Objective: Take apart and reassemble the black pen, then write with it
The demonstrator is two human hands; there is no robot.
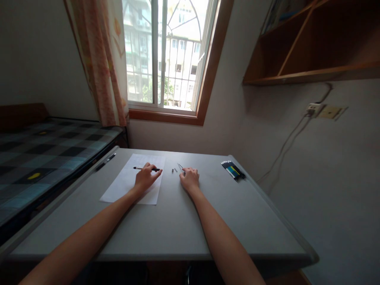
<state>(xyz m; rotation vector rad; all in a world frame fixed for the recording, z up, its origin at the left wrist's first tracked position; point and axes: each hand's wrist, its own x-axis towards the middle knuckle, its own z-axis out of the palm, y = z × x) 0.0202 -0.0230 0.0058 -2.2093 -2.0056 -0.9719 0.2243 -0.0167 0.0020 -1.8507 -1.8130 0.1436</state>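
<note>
Over a sheet of white paper (123, 186) on the table, my left hand (145, 177) is closed around a black pen barrel (138, 168) that lies sideways and pokes out past both sides of the fingers. To its right, my right hand (190, 179) rests on the bare tabletop, fingers curled on a thin pen refill (179, 166) whose slim end points up and left. Two tiny parts lie between the hands: a short grey piece like a pen tip (172, 170) and a thin piece like a spring (176, 170). Faint writing shows on the paper's upper part.
Another pen (110, 159) lies by the table's left edge. A row of several pens (234, 171) lies near the right edge. The grey-white table (178, 233) stands below a window, with a checked bed (59, 142) at left and a wall shelf (297, 75) at upper right.
</note>
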